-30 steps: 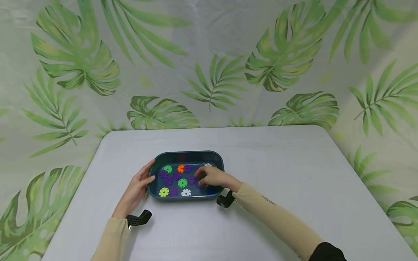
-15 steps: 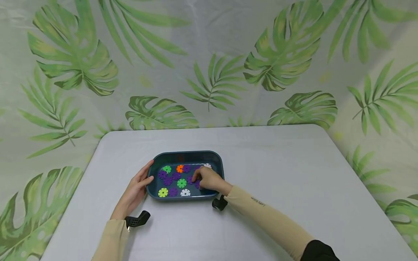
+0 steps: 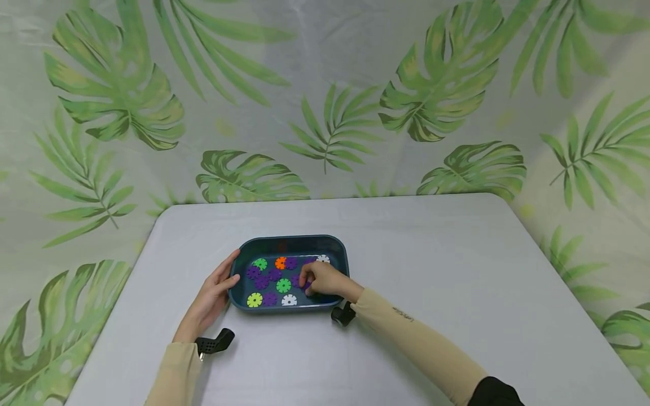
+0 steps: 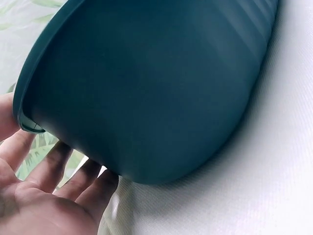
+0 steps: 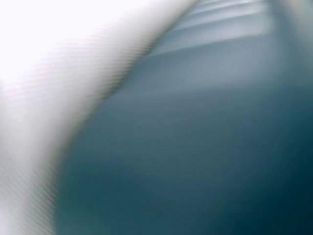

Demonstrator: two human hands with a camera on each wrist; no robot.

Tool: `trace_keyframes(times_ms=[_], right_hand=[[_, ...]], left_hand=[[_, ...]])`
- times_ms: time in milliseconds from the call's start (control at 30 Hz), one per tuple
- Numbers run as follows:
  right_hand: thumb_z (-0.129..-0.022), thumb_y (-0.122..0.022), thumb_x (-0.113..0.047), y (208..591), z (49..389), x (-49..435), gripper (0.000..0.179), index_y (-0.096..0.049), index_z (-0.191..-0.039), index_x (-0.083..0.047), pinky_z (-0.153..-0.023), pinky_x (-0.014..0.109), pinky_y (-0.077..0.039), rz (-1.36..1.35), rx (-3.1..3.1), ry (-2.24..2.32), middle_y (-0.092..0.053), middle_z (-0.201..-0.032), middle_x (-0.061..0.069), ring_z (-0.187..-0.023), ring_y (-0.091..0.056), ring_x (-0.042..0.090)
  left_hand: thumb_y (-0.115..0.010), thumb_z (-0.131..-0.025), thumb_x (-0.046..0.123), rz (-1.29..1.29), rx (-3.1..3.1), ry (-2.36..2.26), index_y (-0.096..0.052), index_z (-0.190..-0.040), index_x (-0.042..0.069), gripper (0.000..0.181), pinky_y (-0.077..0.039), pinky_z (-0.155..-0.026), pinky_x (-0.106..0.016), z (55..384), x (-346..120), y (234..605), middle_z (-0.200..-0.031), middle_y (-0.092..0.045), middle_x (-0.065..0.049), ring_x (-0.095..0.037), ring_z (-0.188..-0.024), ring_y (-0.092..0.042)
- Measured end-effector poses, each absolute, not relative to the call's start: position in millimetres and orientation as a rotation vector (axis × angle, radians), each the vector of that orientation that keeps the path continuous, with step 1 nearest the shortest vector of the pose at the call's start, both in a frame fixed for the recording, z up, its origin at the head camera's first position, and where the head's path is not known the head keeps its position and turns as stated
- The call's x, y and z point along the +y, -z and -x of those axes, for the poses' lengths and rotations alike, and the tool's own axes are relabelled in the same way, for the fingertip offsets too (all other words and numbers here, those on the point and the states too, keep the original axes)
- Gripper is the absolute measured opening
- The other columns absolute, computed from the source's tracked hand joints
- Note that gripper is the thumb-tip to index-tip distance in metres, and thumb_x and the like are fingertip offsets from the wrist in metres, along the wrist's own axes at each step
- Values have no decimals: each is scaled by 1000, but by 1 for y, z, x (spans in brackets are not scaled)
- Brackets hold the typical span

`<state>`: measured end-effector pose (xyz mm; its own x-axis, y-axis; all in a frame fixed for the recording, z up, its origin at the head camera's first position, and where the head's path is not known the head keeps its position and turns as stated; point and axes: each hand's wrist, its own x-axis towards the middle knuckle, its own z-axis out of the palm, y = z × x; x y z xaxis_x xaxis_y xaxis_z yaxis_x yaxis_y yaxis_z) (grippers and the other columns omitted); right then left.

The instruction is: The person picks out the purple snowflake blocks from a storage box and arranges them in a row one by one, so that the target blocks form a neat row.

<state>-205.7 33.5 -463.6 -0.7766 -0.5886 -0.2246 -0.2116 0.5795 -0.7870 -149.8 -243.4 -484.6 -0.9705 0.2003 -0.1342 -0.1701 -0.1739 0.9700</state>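
My left hand holds the left end of a dark teal tray. Its thumb lies over the rim, and in the left wrist view the fingers press the outer wall. Inside the tray my right hand reaches down at the right side. Thumb and index finger pinch a purple notched plastic disc, mostly hidden by the fingers. Several more notched discs lie flat around it: purple, green, orange, yellow-green and white. The right wrist view shows only the blurred tray wall.
The tray stands on a table with a white cloth. Behind the table hangs a leaf-print curtain. Each wrist carries a small black camera, the right one close to the tray's front edge.
My right hand has moved slightly left and down in the tray, and its thumb and index finger have drawn together on a purple disc. The left hand keeps its place on the tray.
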Motion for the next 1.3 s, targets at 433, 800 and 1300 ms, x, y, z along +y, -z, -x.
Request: trace_keyframes(times_ms=[433, 800, 1300], right_hand=[[-92, -60, -1, 430, 214, 72, 20, -60, -111, 6, -64, 40, -55, 581, 2104, 1465, -56, -88, 9, -62, -57, 15], [-93, -55, 0, 445, 229, 140, 22, -57, -114, 6, -69, 39, -56, 379, 2164, 1628, -60, -94, 14, -67, -59, 16], [-93, -43, 7, 480, 234, 170, 26, -54, -116, 14, -64, 31, -56, 253, 2156, 1573, -62, -91, 21, -67, -63, 20]], left_hand=[[-43, -101, 3, -57, 1830, -2247, -18, -154, 15, 60, -1, -114, -46, 149, -247, 487, -160, 1, -2, -19, -145, 4], [-43, -101, 4, -47, 1817, -2251, -19, -154, 17, 59, 0, -113, -48, 149, -250, 488, -160, 1, -2, -21, -145, 4], [-43, -101, 5, -48, 1850, -2238, -20, -154, 17, 59, 0, -113, -50, 150, -246, 489, -160, 0, -1, -20, -145, 5]])
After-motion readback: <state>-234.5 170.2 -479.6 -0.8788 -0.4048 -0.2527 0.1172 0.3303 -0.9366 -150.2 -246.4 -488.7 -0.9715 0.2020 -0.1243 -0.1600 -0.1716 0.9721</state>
